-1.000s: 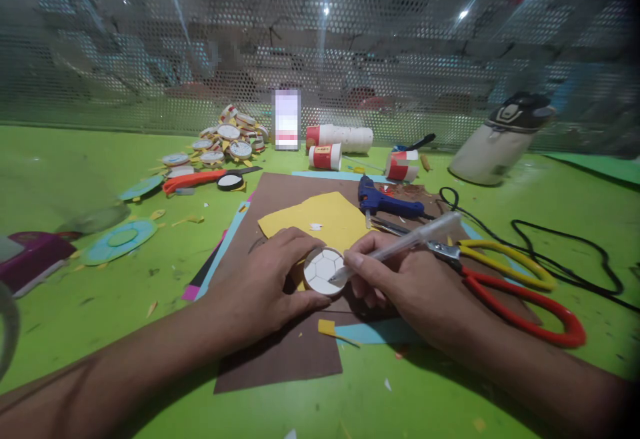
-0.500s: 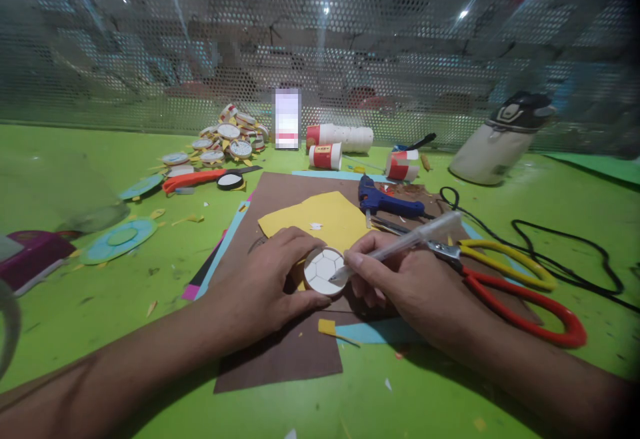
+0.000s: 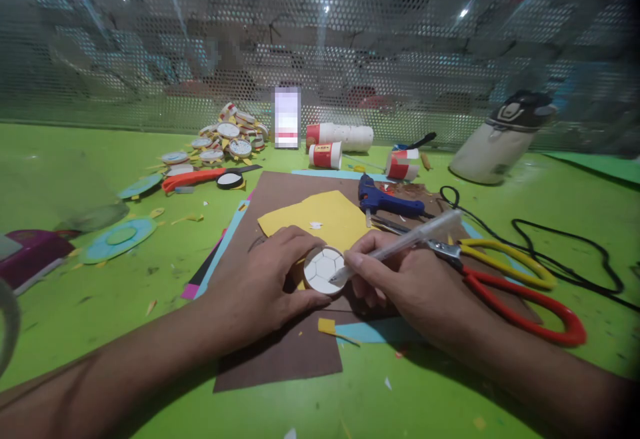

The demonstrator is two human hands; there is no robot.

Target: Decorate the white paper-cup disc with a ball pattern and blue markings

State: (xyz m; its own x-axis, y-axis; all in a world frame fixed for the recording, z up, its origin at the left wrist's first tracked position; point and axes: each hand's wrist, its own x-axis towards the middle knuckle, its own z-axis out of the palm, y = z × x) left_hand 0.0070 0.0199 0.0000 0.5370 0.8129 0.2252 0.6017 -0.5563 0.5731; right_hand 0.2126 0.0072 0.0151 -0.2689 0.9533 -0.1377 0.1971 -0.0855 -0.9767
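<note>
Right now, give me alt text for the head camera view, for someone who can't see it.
A left hand steadies a white disc marked with hexagons on a brown sheet while the right hand holds a pen, tip on the disc. Scissors and a glue gun lie to the right, paper cups farther back on the green table.

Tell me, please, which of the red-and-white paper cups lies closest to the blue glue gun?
The rightmost cup, just behind the glue gun; the other single cup and the long stack of cups lie farther left.
</note>
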